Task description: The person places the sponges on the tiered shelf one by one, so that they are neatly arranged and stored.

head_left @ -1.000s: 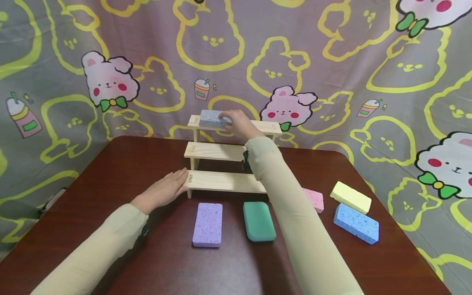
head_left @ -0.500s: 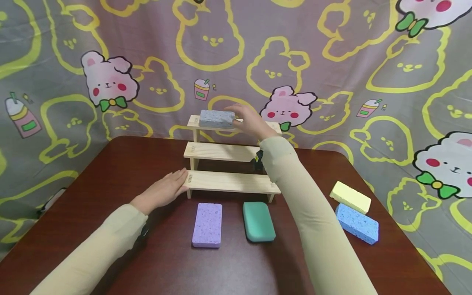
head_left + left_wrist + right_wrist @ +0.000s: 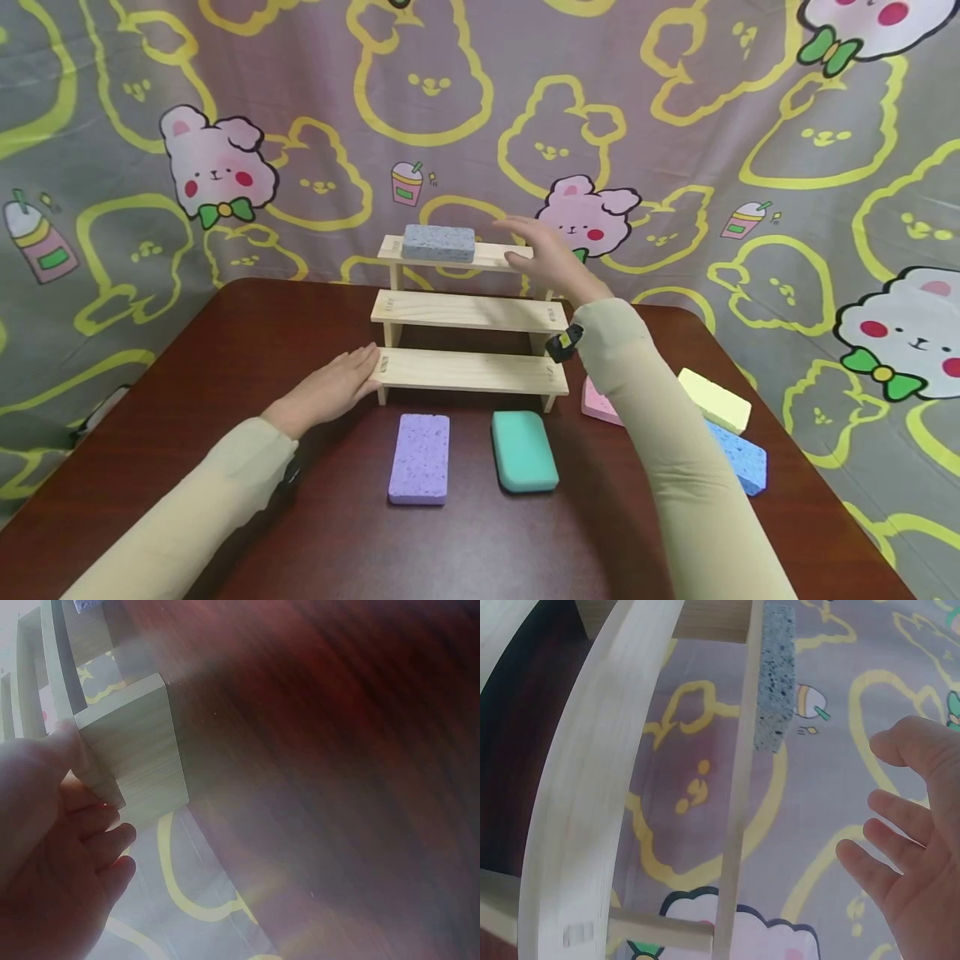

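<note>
A light wooden three-tier display stand point(image 3: 472, 311) stands on the table. My left hand point(image 3: 327, 389) grips the left end of its lowest tier, thumb near the front edge; the left wrist view shows the fingers point(image 3: 112, 840) bent beside the board's end. On the top tier, toward the left, lies a grey speckled sponge point(image 3: 438, 242). To its right, apart from it, my right hand point(image 3: 553, 258) hovers with fingers spread and holding nothing; the right wrist view shows the gap between the hand point(image 3: 915, 847) and the sponge point(image 3: 776, 675).
In front of the stand lie a purple sponge point(image 3: 420, 458) and a green sponge point(image 3: 524, 451). Right of it are a pink sponge point(image 3: 600, 402), partly behind my right sleeve, a yellow sponge point(image 3: 715, 401) and a blue sponge point(image 3: 741, 457). A patterned curtain point(image 3: 300, 83) hangs behind the table.
My right hand has let go of the grey sponge and drawn away to the right. The sponge stays on the top tier. My left hand has kept its place.
</note>
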The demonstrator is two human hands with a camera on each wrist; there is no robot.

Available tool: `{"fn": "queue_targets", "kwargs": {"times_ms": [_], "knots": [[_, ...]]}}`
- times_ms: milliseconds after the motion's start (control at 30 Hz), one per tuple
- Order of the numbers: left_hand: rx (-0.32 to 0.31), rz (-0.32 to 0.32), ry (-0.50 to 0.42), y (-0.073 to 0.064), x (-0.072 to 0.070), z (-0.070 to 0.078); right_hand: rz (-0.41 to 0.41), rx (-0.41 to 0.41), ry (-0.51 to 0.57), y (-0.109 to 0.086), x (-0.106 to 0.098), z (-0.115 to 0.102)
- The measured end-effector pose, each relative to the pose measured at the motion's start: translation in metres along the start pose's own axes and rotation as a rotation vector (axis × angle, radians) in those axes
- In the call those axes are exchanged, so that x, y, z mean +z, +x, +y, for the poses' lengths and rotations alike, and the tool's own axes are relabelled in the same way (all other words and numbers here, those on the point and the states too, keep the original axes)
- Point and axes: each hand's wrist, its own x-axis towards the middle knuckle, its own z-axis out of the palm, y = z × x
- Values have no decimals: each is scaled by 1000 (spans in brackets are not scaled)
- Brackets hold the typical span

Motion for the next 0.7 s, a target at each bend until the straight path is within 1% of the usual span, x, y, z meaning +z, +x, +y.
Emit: {"fn": "queue_targets", "kwargs": {"times_ms": [233, 467, 667, 700], "knots": [[-3, 0, 0, -1, -1, 0, 9, 58, 14, -23, -13, 4], [9, 13, 2, -1, 0, 0, 55, 63, 28, -48, -24, 13], [11, 9, 4, 0, 0, -1, 98, 63, -8, -70, -29, 27], [11, 9, 2, 0, 0, -1, 100, 76, -12, -74, -30, 29]]}}
